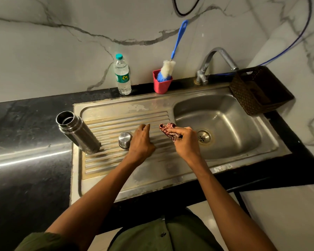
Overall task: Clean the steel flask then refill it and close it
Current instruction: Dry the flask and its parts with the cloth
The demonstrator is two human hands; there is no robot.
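We observe the steel flask [78,133] standing uncapped at the left edge of the ribbed drainboard [116,122], mouth open. Its steel cap [125,140] sits at the flask's 3 o'clock, apart from it. The left hand [140,142] lies just beside the cap at its 3 o'clock, fingers relaxed and holding nothing; contact with the cap we cannot confirm. The right hand [184,140] is curled around a red checked cloth [169,130] at the basin's [225,122] left rim. At the drainboard's 12 o'clock stand a water bottle [122,77] and a bottle brush [170,66] in a red cup [161,86].
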